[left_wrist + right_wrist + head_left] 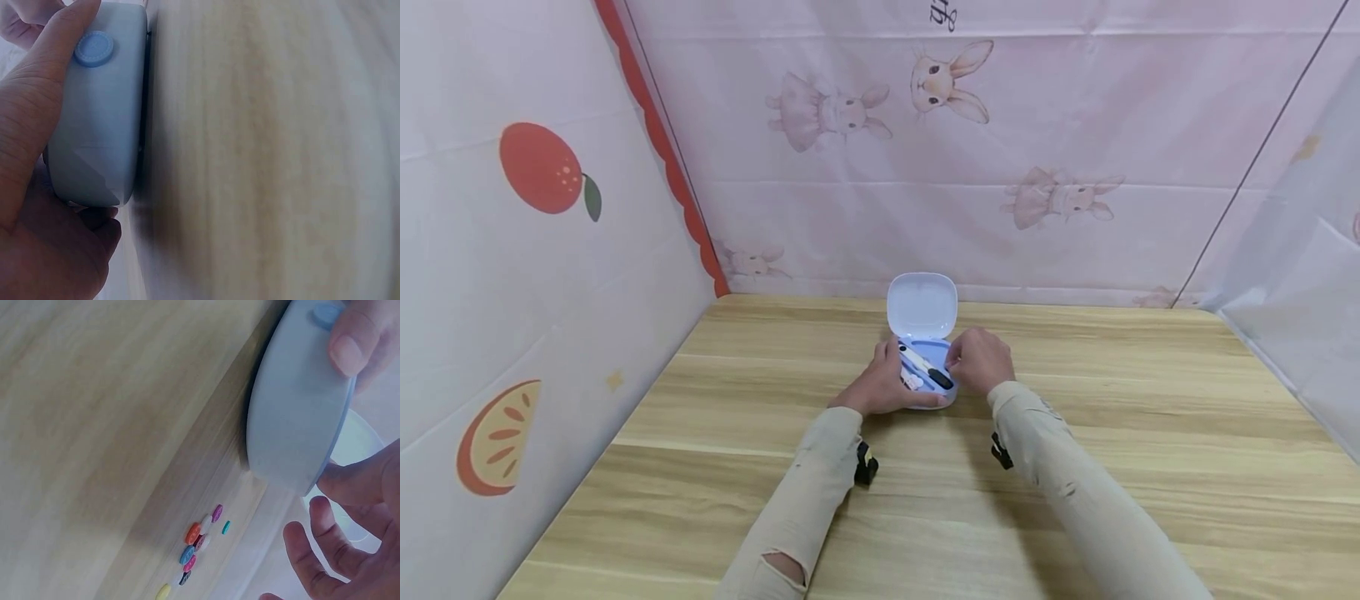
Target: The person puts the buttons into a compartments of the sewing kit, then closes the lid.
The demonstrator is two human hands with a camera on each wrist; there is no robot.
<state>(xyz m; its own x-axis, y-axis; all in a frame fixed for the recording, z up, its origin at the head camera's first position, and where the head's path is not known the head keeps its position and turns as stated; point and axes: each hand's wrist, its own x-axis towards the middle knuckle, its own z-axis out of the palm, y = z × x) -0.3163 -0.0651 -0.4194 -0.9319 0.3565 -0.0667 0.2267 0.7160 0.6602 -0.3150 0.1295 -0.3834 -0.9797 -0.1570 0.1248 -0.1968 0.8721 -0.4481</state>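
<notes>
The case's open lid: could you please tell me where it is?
In the head view, slightly right of centre, the lid stands raised at the far edge of the case, beyond the left hand and right hand.

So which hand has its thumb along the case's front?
The left hand: its thumb lies beside the round blue button. The right hand instead is at the right rim of the case.
</notes>
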